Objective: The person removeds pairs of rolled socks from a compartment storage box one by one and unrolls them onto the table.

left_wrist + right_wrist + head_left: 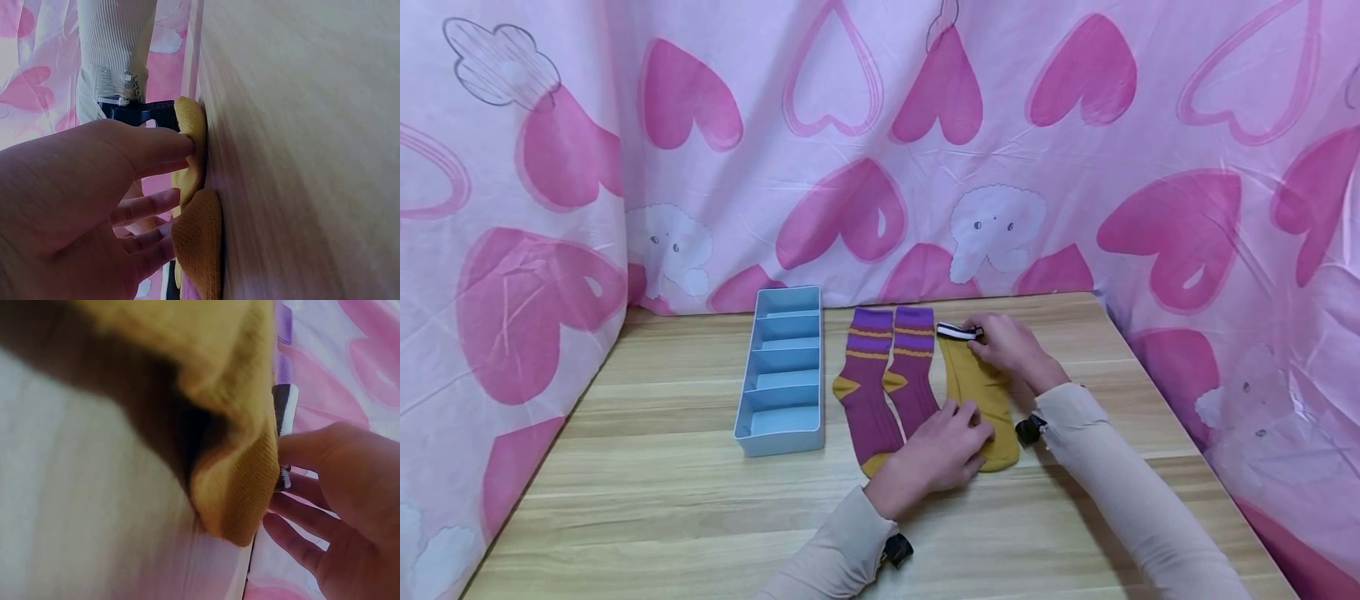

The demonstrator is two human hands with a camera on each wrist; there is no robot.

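A mustard-yellow sock [967, 367] with a black-and-white striped cuff [956, 332] lies lengthwise on the wooden table. My right hand [1009, 343] touches it beside the cuff; in the right wrist view the thumb and loosely spread fingers of that hand [350, 487] meet the bulging yellow fabric [240, 481]. Near the toe end, my left hand [943, 446] rests over the yellow sock, its thumb against the toe [192, 119] in the left wrist view. Just left lie two maroon socks [871, 417] side by side, with purple striped cuffs and yellow heels; the left hand partly covers their toes.
A blue organizer box [784, 442] with several compartments stands left of the socks. Pink heart-patterned fabric [842, 208] hangs behind the table [647, 483] and along both sides. Black wrist cameras [1031, 429] are strapped at the sleeve ends.
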